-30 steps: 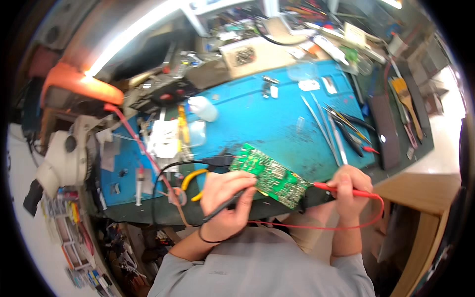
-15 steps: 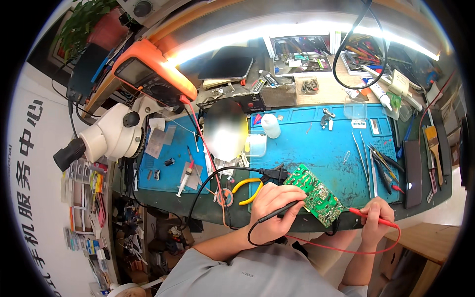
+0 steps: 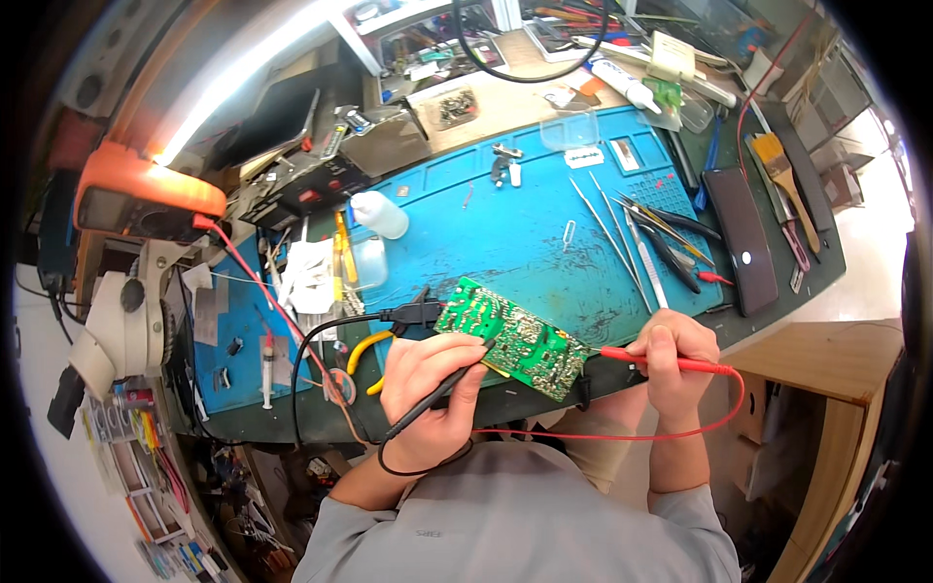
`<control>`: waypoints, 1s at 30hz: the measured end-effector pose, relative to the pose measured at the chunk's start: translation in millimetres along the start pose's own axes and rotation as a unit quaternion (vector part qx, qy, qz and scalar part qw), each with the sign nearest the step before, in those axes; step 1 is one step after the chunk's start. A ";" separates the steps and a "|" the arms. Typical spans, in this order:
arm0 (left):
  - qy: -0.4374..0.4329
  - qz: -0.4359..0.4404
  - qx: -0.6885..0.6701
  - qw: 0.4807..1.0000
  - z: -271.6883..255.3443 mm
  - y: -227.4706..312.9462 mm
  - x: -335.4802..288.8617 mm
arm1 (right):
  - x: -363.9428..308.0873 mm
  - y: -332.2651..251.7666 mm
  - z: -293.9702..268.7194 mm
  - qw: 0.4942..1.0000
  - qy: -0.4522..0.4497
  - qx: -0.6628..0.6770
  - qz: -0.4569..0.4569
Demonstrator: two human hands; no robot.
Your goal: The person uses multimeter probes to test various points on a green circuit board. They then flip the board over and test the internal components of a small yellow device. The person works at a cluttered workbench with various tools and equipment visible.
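Note:
A green circuit board (image 3: 520, 342) with solder joints and small parts rests tilted at the near edge of the blue mat (image 3: 486, 233). At its left end my left hand (image 3: 423, 398) is closed around a black test probe (image 3: 434, 396), its fingers against the board; whether they also grip the board is hidden. My right hand (image 3: 677, 361) pinches a red test probe (image 3: 622, 355), whose tip is at the board's right edge; I cannot tell if it touches. A black plug (image 3: 416, 313) on a cord meets the board's upper left corner. Yellow-handled pliers (image 3: 364, 352) lie behind my left hand.
An orange multimeter (image 3: 146, 199) with a red lead stands at the left, above a white microscope (image 3: 121, 321). Tweezers (image 3: 612, 228), black pliers (image 3: 671, 255) and a dark phone (image 3: 741, 243) lie at the right. A white bottle (image 3: 379, 214) stands on the mat.
The whole view has turned, so the bench things sit farther left and higher. Both hands keep their probes at the board, with little other change.

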State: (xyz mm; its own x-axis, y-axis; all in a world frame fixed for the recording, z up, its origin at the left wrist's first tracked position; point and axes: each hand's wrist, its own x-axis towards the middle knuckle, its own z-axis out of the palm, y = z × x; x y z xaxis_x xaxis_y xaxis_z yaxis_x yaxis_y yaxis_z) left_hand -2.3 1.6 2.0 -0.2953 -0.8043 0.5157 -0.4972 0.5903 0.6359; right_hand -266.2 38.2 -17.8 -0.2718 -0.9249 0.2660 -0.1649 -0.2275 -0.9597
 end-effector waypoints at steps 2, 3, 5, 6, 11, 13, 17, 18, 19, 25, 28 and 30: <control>-0.009 -0.003 0.008 1.000 -0.6 3.6 5.8 | -0.6 1.8 -1.2 1.000 0.004 0.009 -0.005; -0.008 -0.007 0.009 1.000 -2.3 5.0 8.0 | -0.3 1.5 -0.4 1.000 0.003 0.010 -0.013; 0.002 -0.008 0.008 1.000 0.2 5.5 10.7 | -1.3 1.9 -0.2 1.000 0.001 0.013 -0.012; -0.007 -0.005 0.009 1.000 1.8 5.1 12.4 | -1.3 1.8 0.6 1.000 0.001 0.016 -0.012; -0.022 0.006 0.031 0.999 7.7 4.3 14.6 | 0.5 2.4 2.4 0.999 -0.010 0.005 -0.043; -0.024 0.006 0.038 0.999 7.5 5.5 14.8 | 0.8 2.9 3.3 0.998 -0.011 0.000 -0.058; -0.037 0.004 0.040 0.998 8.3 6.9 15.8 | 2.4 3.9 2.0 0.998 -0.009 -0.004 -0.062; -0.038 0.006 0.041 0.998 8.1 7.4 16.2 | 2.6 3.6 1.5 0.998 -0.010 -0.004 -0.065; -0.034 0.009 0.040 0.999 8.8 7.3 16.5 | 2.5 3.7 0.9 0.998 -0.009 -0.003 -0.064; -0.017 0.011 0.033 0.999 10.3 4.6 17.2 | 3.9 0.0 2.8 0.999 -0.006 -0.024 -0.047; -0.018 0.008 0.034 0.999 5.7 6.9 19.0 | 4.0 -4.8 3.2 0.998 -0.003 -0.052 -0.028; -0.023 0.010 0.016 1.000 3.9 5.6 19.9 | 1.0 -3.8 3.8 0.999 0.008 -0.045 -0.027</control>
State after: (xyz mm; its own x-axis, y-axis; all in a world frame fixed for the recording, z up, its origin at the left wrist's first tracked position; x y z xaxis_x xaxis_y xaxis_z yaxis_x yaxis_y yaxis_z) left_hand -14.2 -11.4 13.6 -0.3432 -0.7947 0.5006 -0.5156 0.6049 0.6068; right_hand -262.3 36.9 -14.2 -0.2751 -0.9072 0.3184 -0.2636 -0.2473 -0.9324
